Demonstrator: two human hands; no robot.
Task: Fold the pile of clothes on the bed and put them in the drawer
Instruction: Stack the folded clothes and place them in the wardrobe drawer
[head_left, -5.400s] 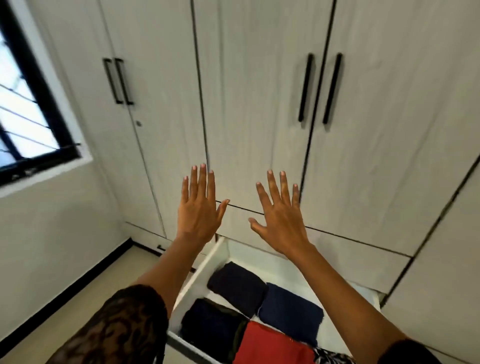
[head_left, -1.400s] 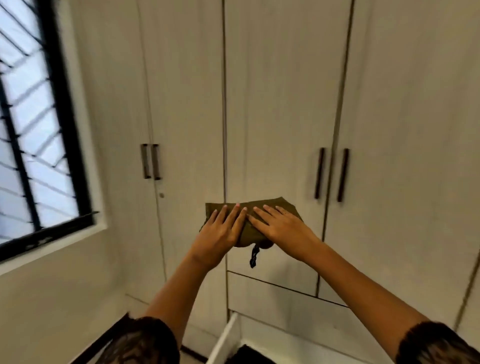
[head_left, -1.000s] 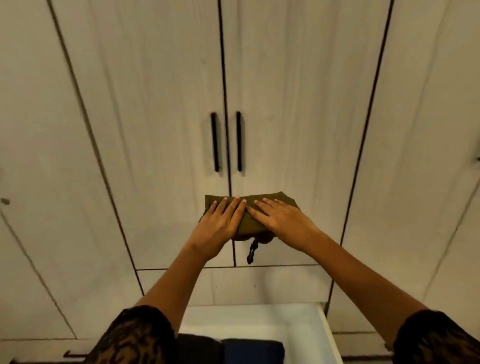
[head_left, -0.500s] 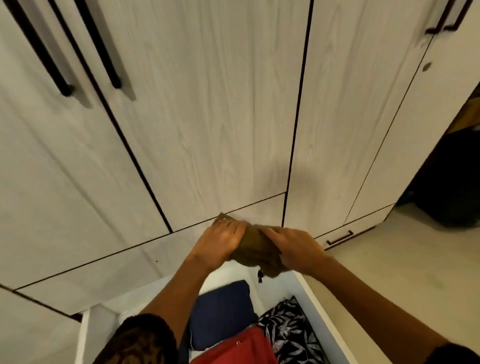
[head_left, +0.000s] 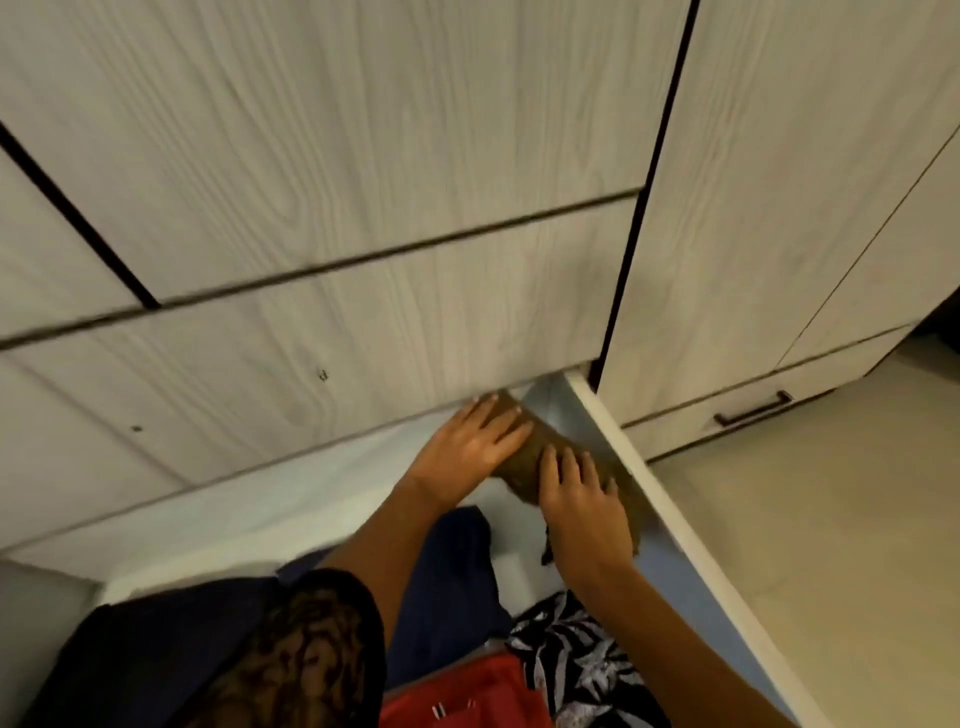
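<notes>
Head view, left hand (head_left: 467, 441) and right hand (head_left: 576, 501), fingers (head_left: 506, 415) flat, slightly spread, pressing one half-hidden olive garment (head_left: 530, 454) in drawer (head_left: 652, 501) corner, four other clothes (head_left: 452, 582) partly cut off

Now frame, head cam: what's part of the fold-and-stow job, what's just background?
Job:
- olive garment, pressed into the back right corner of the open drawer
- left hand and right hand, both on it
- navy garment, red garment, floral garment, already inside

Background:
- wardrobe doors
- closed drawer with dark handle
- floor
</notes>
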